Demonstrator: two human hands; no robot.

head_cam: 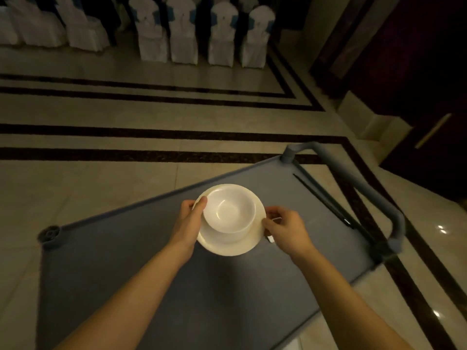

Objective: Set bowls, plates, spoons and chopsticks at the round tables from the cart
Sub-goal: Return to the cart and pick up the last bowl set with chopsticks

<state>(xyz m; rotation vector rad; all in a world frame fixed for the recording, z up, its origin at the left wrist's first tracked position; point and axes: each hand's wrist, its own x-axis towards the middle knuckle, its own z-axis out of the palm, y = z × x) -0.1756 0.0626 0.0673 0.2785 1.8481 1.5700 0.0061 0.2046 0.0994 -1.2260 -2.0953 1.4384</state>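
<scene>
We pinch the plate [227, 245] by its rims with left hand [188, 218] and right hand [285, 226]; a bowl [228, 210] sits on it, over the cart [151, 274].

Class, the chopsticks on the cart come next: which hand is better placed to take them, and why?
Right. The chopsticks lie on the cart beside its handle, just beyond the right hand; the left hand grips the plate at the opposite rim, with the bowl in between.
</scene>
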